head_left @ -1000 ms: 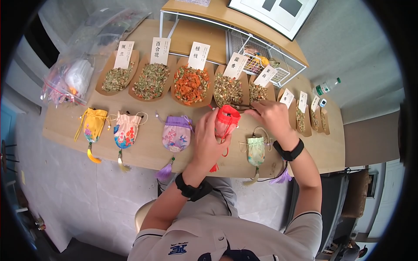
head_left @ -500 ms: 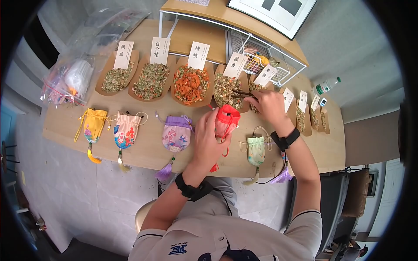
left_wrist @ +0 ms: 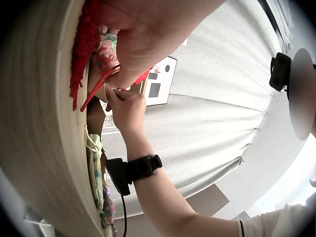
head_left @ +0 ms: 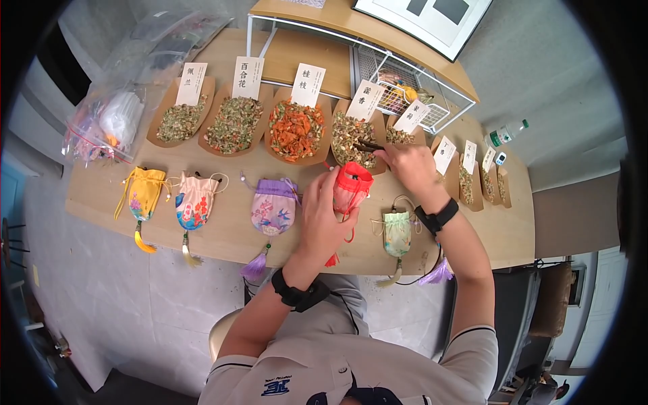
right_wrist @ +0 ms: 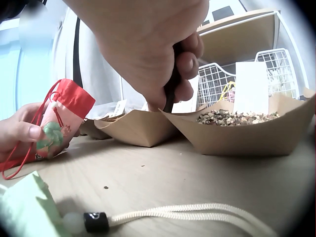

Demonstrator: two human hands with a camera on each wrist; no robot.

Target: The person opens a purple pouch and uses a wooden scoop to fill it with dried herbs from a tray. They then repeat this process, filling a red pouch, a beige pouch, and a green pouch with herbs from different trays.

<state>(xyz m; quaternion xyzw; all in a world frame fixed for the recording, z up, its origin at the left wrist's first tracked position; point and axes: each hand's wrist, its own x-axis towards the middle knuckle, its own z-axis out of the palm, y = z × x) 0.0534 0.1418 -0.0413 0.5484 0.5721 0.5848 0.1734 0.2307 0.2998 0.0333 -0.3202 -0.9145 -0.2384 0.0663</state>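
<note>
My left hand (head_left: 320,219) grips a red drawstring pouch (head_left: 352,189), its mouth open and facing up. In the right wrist view the pouch (right_wrist: 74,101) shows a red top band, a pink body with a green pattern and a looped red cord. My right hand (head_left: 410,167) holds dark tongs (head_left: 368,145), whose tips are in the chopped dried herbs (head_left: 347,131) of a brown paper boat tray just beyond the pouch. Seen from the right wrist, my fingers curl round the tongs (right_wrist: 174,84); their tips are hidden there.
More paper trays of herbs with label cards line the table, including one of orange pieces (head_left: 297,131). Yellow (head_left: 144,192), cream (head_left: 196,202), purple (head_left: 273,206) and green pouches (head_left: 397,233) lie along the front. Behind stand a wire basket (head_left: 425,111) and a bottle (head_left: 507,133).
My right hand has carried the tongs from beside the pouch's mouth forward into the herb tray behind it. The left hand and red pouch have stayed in place.
</note>
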